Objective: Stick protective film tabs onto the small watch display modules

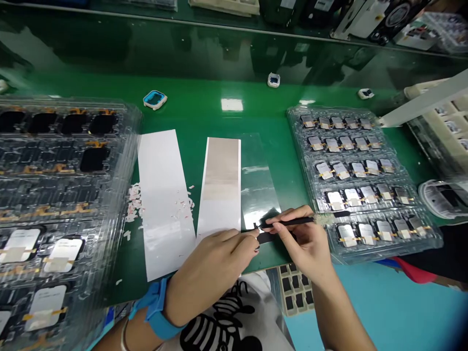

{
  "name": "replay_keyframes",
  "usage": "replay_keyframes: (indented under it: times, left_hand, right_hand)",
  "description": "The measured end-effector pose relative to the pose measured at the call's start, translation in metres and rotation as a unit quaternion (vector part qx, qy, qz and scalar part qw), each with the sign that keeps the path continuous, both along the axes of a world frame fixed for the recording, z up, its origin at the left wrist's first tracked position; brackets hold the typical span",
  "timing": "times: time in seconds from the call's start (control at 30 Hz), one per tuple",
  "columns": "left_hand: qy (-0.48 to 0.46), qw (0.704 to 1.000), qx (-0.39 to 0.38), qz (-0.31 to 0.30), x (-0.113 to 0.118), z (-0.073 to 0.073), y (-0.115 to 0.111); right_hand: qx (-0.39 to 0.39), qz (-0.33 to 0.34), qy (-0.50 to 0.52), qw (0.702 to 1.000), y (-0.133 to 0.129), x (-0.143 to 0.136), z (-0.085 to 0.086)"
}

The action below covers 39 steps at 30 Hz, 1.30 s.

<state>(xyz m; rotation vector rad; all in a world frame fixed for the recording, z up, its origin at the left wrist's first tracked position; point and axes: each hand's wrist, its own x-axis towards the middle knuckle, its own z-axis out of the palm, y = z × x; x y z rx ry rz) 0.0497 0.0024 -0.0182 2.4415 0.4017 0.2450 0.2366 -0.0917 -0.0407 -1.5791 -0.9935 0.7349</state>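
My right hand (309, 239) pinches a slim black pen-like tool (298, 221) with pale tape wrapped round its back end. Its tip points left, at a tiny dark piece (255, 226) beside my left fingertips. My left hand (226, 251) is closed, back upward, at the lower end of a white strip (220, 214) with a grey-beige upper part. What its fingers grip is hidden. A clear film sheet (256, 180) lies right of this strip, and a dark flat strip (266, 238) shows between the hands.
Clear trays hold rectangular screen modules at left (127, 141) and right (369, 181). A white paper strip (161, 195) lies left of centre, with pinkish scraps (134, 201) around it. White watch-like frames (155, 99) sit further back. A white bar (424, 101) slants in from the right.
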Motion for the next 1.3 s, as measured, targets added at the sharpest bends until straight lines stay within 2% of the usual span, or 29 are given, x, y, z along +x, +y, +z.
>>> replay_keyframes:
  times: [0.33,0.5,0.57,0.67,0.73,0.8,0.87,0.97,1.1,1.3]
  left_hand:
    - [0.0,1.0,-0.004,0.002,0.001,0.003,0.001]
    - [0.004,0.999,-0.031,0.008,0.002,0.003,0.0]
    - [-0.008,0.997,-0.063,0.038,0.001,0.002,0.0]
    - [-0.074,0.979,-0.135,0.137,-0.004,0.004,0.002]
    - [-0.125,0.955,-0.176,0.202,-0.008,0.007,0.005]
    - [-0.156,0.936,-0.205,0.238,-0.011,0.01,0.007]
    - [-0.173,0.927,-0.217,0.251,-0.013,0.012,0.008]
    - [-0.191,0.926,-0.205,0.255,-0.014,0.011,0.008]
    - [-0.196,0.927,-0.166,0.274,-0.017,0.007,0.008]
    - [-0.196,0.928,-0.176,0.264,-0.018,0.005,0.009]
  right_hand:
    - [-0.008,-0.01,0.021,1.0,0.002,-0.002,-0.001]
    - [0.0,-0.014,0.042,0.999,0.004,-0.002,0.002]
    - [0.018,-0.022,0.068,0.997,0.006,-0.001,0.004]
    - [0.06,-0.059,0.076,0.994,0.007,-0.001,0.012]
    - [0.1,-0.088,0.067,0.989,0.009,-0.007,0.02]
    - [0.154,-0.104,0.065,0.98,0.012,-0.021,0.032]
    - [0.211,-0.093,0.069,0.971,0.016,-0.039,0.043]
    - [0.242,-0.033,0.059,0.968,0.026,-0.065,0.052]
    - [0.253,-0.003,0.052,0.966,0.039,-0.084,0.048]
    - [0.253,-0.036,0.058,0.965,0.046,-0.092,0.041]
